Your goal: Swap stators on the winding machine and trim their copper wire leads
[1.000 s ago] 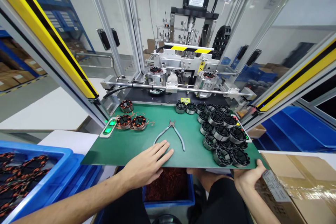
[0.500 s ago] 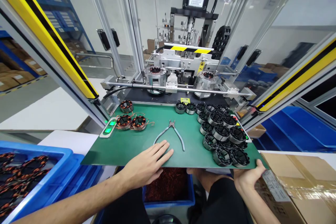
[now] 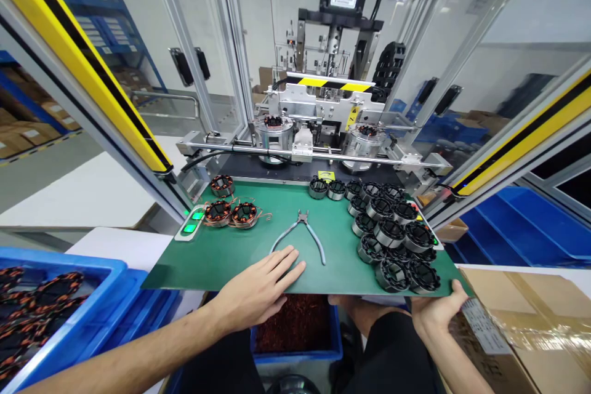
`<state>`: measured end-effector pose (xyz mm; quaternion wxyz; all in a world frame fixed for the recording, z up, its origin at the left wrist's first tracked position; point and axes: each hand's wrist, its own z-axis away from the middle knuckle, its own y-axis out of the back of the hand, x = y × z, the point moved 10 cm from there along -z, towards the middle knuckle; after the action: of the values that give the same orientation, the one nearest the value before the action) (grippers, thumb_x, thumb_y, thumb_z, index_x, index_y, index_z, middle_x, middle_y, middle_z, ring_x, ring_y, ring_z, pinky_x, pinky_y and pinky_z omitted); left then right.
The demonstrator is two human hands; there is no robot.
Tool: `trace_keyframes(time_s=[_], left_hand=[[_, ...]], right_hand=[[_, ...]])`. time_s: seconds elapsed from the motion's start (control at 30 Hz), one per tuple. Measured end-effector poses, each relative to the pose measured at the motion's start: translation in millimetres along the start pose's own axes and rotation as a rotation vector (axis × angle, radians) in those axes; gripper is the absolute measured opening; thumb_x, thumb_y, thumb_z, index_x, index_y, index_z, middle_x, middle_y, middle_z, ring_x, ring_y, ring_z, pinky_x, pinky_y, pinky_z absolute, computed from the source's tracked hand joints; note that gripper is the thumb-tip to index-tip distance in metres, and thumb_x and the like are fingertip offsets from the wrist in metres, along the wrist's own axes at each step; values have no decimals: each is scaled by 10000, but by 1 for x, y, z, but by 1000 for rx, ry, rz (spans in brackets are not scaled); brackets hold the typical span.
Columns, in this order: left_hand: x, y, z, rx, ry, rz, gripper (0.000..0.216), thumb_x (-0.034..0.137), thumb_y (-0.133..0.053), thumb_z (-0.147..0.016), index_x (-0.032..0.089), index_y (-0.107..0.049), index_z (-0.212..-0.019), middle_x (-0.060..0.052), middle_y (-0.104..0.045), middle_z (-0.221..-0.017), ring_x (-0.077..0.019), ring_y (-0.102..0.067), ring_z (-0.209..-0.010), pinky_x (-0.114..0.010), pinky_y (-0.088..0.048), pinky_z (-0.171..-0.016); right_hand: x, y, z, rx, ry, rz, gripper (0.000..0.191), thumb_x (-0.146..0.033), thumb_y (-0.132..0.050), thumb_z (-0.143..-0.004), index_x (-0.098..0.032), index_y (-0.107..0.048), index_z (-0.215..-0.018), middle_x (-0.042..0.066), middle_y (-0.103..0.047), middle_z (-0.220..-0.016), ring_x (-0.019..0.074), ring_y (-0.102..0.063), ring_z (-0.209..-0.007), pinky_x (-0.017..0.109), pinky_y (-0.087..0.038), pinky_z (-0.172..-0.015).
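Note:
My left hand lies flat on the front of the green work surface, palm down with fingers stretched out. Its fingertips reach the left handle of a pair of cutting pliers, which lies with blue-grey handles spread. At the right front corner my right hand holds the edge of the surface, thumb on top, the other fingers hidden beneath. Several unwound black-and-silver stator cores are grouped and partly stacked on the right. Three copper-wound stators sit at the left, two with loose wire ends.
Behind the surface stands a winding machine with two silver fixtures, each carrying a stator. Yellow guard posts flank it. A blue bin of wound stators is at left, a cardboard box at right, a blue scrap bin below.
Both hands, the pliers and the stators stay where they were. Only a very slight shift of the camera shows.

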<state>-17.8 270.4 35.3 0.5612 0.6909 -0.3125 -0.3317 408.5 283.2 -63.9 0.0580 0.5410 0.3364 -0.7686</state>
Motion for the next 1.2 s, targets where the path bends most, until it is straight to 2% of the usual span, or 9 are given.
trace_keyframes(time_s=[0.27,0.57,0.97,1.2], left_hand=[[0,-2,0,-5,5,17,797,346,-673,-1016,115,-330,-1697,-234,-440,-1726,-384,-409,-1623,-486,-339,-1314],[0,-4,-2,-55,12,14,815,271,-683,-967,113,-331,-1685,-248,-437,-1724,-399,-423,-1616,-505,-377,-1299],[-1,-3,0,-29,8,5,761,401,-655,-1040,114,-364,-1682,-228,-444,-1726,-387,-414,-1620,-496,-364,-1309],[1,-2,0,-20,2,-2,763,407,-648,-1043,109,-357,-1682,-227,-446,-1724,-382,-422,-1616,-487,-367,-1309]], right_hand=[[0,0,2,21,-18,-2,536,-589,-490,-865,-229,-742,-1173,44,-761,-1280,272,-662,-1319,508,-499,-1218],[2,2,-2,12,-12,-24,560,-627,-565,-815,-229,-730,-1173,56,-753,-1295,282,-659,-1308,497,-540,-1168],[2,2,-4,1,7,-60,541,-606,-583,-798,-225,-719,-1157,60,-754,-1298,294,-653,-1319,523,-572,-1134],[1,4,-2,46,-14,-42,502,-582,-537,-835,-225,-741,-1124,41,-764,-1268,248,-659,-1319,449,-533,-1187]])
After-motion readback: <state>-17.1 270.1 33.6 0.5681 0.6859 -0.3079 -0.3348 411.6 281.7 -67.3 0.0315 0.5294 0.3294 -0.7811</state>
